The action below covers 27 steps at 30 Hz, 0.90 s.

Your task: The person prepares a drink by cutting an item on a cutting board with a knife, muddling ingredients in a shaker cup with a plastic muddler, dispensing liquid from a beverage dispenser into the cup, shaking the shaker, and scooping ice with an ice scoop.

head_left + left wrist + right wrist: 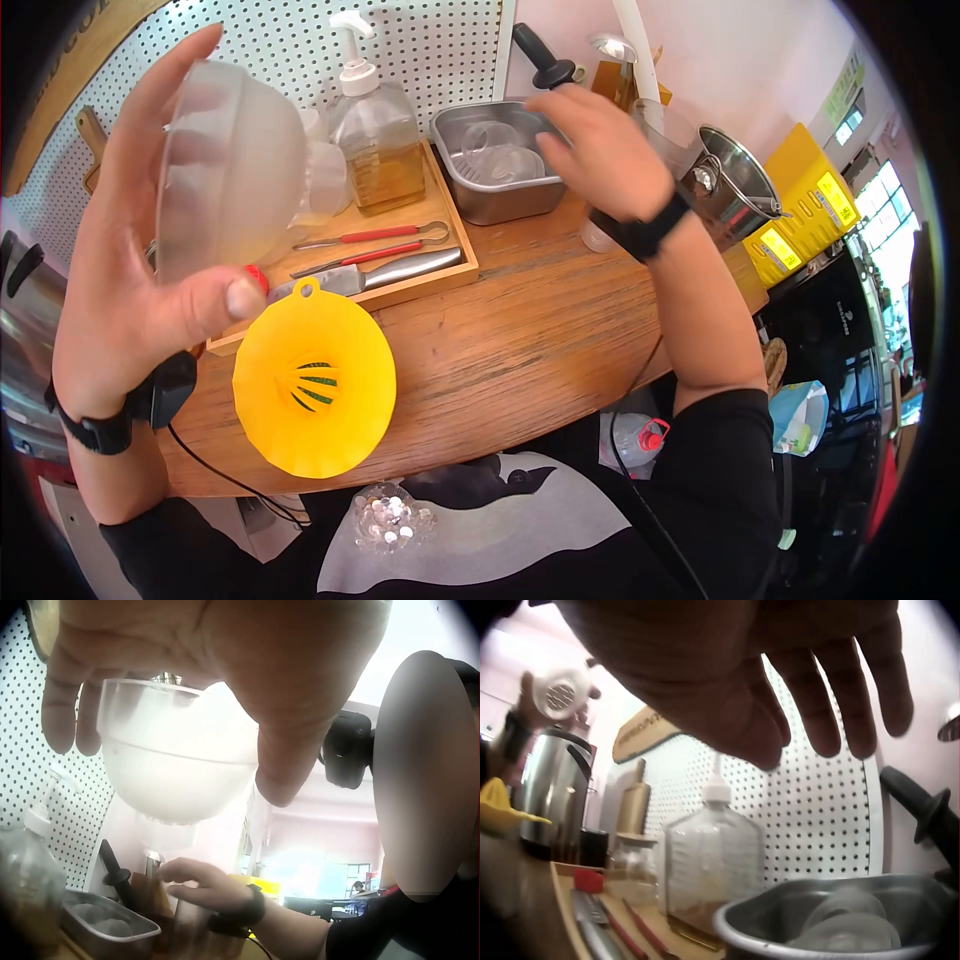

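The left hand [115,270] grips a translucent plastic funnel [225,170] by its wide bowl, thumb on one side and fingers round the other, holding it in the air above the left end of a wooden tray [446,195]; the right wrist view shows holes in its round face. The right hand [605,150] holds nothing, its fingers loosely extended, and is raised over the edge of a rectangular metal pan [515,208] with clear plastic cups [500,160] lying inside. Near the left thumb, a yellow funnel [350,400] sits mouth upward, dark green showing through its slotted throat; what supports it cannot be told. In the tray stand a clear pump bottle [375,115], its lower part filled with amber liquid [390,180], and, in front of it, red-handled tongs [395,235] and a metal-handled knife [410,267]. A steel bucket [745,222] stands right of the pan, beside a yellow case [800,210] whose yellow labels are too small to read. Farther out, a black appliance [835,345] bears pale lettering, also illegible, and a wooden sign [60,75] at upper left carries dark letters, partly cut off.
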Motion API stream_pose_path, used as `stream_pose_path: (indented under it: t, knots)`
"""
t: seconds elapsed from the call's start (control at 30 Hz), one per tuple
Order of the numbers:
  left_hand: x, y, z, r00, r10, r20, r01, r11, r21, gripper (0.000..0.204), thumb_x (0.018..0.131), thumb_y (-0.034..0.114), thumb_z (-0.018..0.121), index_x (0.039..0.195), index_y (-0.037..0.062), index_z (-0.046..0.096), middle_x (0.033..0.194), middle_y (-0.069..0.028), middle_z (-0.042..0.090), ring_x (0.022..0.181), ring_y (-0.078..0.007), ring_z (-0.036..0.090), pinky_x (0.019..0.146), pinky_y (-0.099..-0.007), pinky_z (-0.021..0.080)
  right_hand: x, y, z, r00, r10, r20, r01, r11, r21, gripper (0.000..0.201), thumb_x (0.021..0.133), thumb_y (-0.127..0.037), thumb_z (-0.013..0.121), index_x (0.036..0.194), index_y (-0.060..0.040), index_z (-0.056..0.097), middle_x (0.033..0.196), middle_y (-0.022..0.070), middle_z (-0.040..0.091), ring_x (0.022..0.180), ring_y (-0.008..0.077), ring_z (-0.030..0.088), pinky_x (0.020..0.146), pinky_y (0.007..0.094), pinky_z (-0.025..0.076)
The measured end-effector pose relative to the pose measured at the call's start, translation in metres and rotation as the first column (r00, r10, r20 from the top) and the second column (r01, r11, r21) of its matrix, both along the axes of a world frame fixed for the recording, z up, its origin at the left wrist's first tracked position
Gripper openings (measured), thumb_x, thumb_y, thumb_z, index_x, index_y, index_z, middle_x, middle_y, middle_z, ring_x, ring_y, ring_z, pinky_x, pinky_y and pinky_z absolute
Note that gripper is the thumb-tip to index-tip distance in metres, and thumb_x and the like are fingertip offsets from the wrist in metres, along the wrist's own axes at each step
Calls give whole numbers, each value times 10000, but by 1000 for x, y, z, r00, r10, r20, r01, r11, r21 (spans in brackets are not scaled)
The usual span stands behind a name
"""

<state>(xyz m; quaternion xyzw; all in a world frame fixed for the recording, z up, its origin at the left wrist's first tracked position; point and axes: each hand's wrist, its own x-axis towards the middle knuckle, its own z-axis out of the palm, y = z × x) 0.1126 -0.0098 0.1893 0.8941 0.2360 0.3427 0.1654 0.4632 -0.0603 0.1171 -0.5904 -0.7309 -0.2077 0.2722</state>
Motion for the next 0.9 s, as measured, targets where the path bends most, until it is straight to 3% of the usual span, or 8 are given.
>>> stream_pose_path:
  t: [0.1,0.2,0.4,0.47,0.53,0.77,0.83,0.9]
  knots:
    - [-17,0,-5,1000,24,-19,-25,999,-41,1224,557,693,765,1487,145,188,1398,-162,379,1286,-315,424,1056,-474,388,15,59,-23,972,-203,118,231,919,-320,355,791,-9,528,1133,-77,595,1115,169,585,1006,343,592,860,415,486]
    - [-35,3,-13,999,32,-34,-34,998,-43,1229,553,710,754,1489,160,180,1399,-163,374,1293,-314,413,1041,-481,404,18,95,-29,869,-358,342,494,653,-574,434,767,-10,542,1187,-113,586,1228,191,540,1075,323,586,914,389,477]
    - [-58,10,-24,997,81,-2,-81,991,-104,1230,533,697,776,1486,188,189,1403,-161,366,1285,-311,414,1027,-487,417,40,140,-46,860,-245,447,499,587,-638,293,762,-104,579,1032,-119,689,1110,152,631,1029,307,614,887,401,487]
    - [-59,13,-26,995,94,22,-90,989,-121,1228,530,694,779,1484,189,194,1406,-158,363,1281,-310,417,1028,-488,416,52,151,-58,848,-234,476,504,635,-585,250,775,-137,576,988,-108,704,1016,136,672,990,308,628,871,403,491]
    - [-59,14,-28,995,94,29,-90,988,-128,1227,529,698,777,1483,187,200,1403,-152,365,1282,-310,414,1033,-493,411,53,153,-58,901,-218,374,406,726,-555,249,797,-142,559,997,-85,696,988,153,679,954,325,636,859,407,494]
    - [-62,11,-28,999,43,8,-41,987,-158,1218,541,671,788,1486,181,197,1420,-155,340,1290,-313,403,1043,-492,399,46,154,-50,918,-242,315,389,709,-588,248,836,-168,535,991,-44,684,944,178,677,904,345,643,841,423,492]
    - [-62,9,-25,999,41,9,-39,987,-157,1217,549,652,795,1489,171,190,1423,-155,330,1299,-310,392,1050,-487,389,38,144,-39,919,-265,292,393,669,-631,283,816,-118,497,984,-30,707,1049,192,665,966,342,645,843,417,508]
    - [-61,9,-22,999,43,1,-42,989,-145,1221,547,649,798,1489,166,190,1416,-154,339,1297,-310,395,1051,-485,387,36,141,-31,908,-293,301,420,631,-652,263,824,-153,524,985,-41,698,998,184,672,926,333,647,830,409,503]
